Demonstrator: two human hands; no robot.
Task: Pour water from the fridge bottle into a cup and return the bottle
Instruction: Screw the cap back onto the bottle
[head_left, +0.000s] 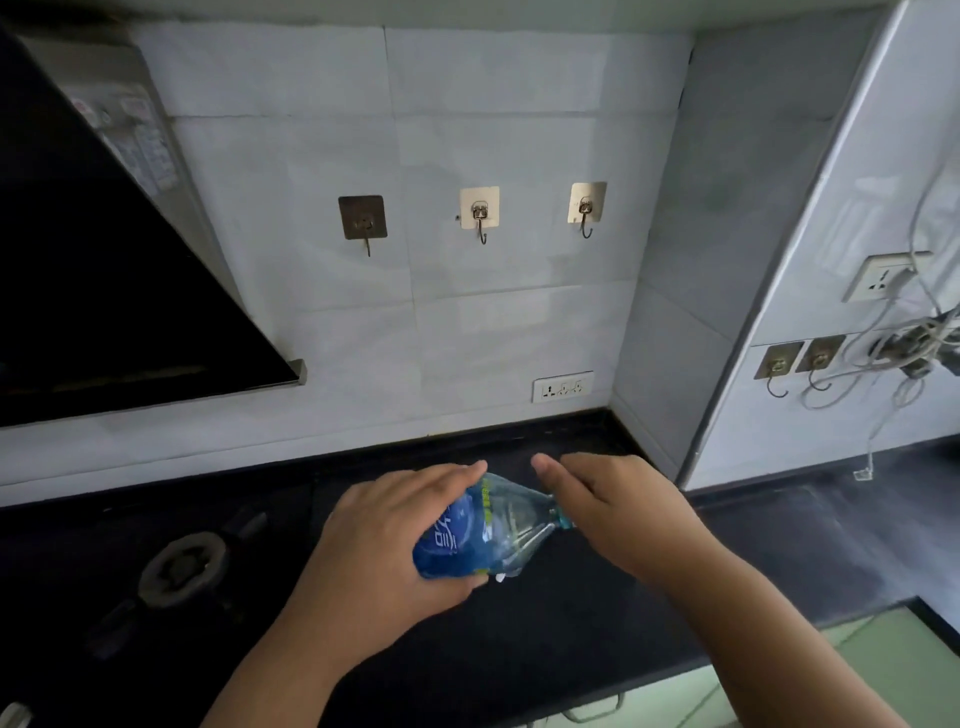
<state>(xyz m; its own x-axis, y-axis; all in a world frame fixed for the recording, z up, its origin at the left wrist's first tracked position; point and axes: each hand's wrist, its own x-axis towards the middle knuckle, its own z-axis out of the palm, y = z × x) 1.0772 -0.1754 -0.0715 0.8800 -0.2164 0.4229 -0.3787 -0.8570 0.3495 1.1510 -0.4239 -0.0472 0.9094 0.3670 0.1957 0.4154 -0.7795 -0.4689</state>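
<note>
Head view, over a black stone counter (779, 561): the left hand (384, 540) wraps the blue-labelled clear plastic bottle (483, 530), fingers pressed around its body, neck tilted toward three o'clock; the right hand (618, 509) covers the neck, whether its fingers pinch the cap cannot be told; a dark gas burner (182, 569) sits at nine o'clock.

1 bottle (483, 530), 2 hands, 5 hooks (2 sockets).
</note>
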